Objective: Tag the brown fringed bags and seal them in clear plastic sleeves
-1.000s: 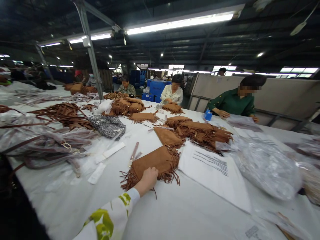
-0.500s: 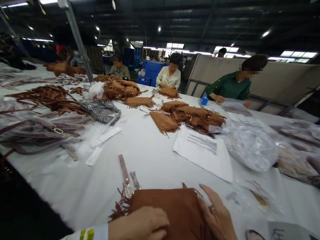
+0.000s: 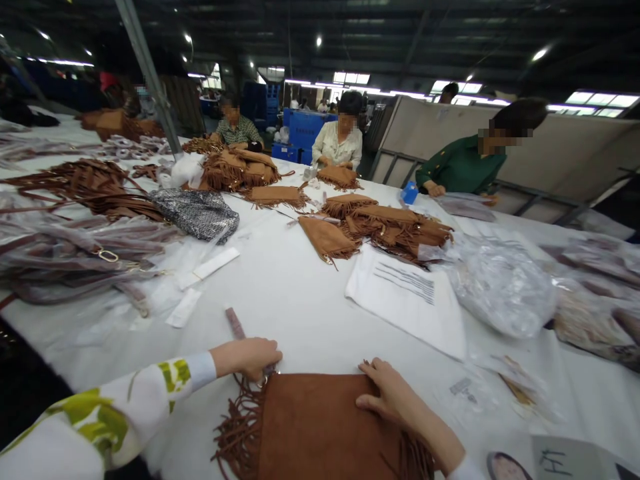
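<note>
A brown suede-like bag (image 3: 325, 427) lies flat before me at the bottom, with long fringe (image 3: 237, 427) along its left and right sides. My left hand (image 3: 256, 359) is closed at its top left corner, around the metal-ringed end of a short wrapped strap (image 3: 234, 323). The strap's free end sticks out beyond the hand, and the ring is mostly covered by my fingers. At the top right corner my right hand (image 3: 393, 393) grips the bag, thumb on its face and fingers bent over the upper edge.
Plastic-wrapped straps (image 3: 90, 260) lie left, near a dark patterned pouch (image 3: 197, 215). Several fringed bags (image 3: 395, 227) are piled ahead. To the right are a white cloth (image 3: 405, 300) and crumpled plastic bags (image 3: 505, 287). Several people (image 3: 340, 140) work across the table.
My left hand has moved from the bag's face up and left to the strap at its corner. My right hand has shifted from the right side onto the top right corner.
</note>
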`<state>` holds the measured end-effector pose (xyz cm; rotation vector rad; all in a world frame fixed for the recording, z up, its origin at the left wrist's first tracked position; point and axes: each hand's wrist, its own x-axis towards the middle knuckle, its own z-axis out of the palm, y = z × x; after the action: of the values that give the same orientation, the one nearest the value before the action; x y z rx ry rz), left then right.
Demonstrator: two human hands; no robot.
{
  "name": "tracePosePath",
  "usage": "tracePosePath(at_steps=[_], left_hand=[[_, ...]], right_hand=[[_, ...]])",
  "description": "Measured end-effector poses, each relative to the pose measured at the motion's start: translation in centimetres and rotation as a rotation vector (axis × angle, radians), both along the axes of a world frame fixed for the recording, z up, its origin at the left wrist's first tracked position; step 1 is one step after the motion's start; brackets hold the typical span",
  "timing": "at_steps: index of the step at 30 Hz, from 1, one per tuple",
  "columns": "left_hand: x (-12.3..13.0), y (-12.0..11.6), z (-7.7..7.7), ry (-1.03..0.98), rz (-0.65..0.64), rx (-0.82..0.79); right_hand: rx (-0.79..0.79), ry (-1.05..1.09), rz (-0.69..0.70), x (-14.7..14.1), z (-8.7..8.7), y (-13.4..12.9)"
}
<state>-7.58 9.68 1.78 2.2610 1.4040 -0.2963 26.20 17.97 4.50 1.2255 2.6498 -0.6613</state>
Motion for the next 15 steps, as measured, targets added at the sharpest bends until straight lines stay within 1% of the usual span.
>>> tracePosePath(at_steps=[4,8,12,15], left_hand=[[0.3,-0.8,0.3,0.022,0.022,-0.029],[0.1,-1.4,0.8,0.067,0.046,-0.028],[0.1,-1.9,0.8,0.044,0.102,0.017],[0.3,-2.5,0.5,0.016,0.103,0.034]], right_hand=[[-0.063,-0.041,-0.082,-0.1,0.4,-0.6],[-0.050,-0.026,-0.178,0.9,0.6,-1.6],[-0.104,0.040,-0.213,1.6,1.7,-2.6],[-0.121,0.084,-0.229,2.1,2.4,-3.5]])
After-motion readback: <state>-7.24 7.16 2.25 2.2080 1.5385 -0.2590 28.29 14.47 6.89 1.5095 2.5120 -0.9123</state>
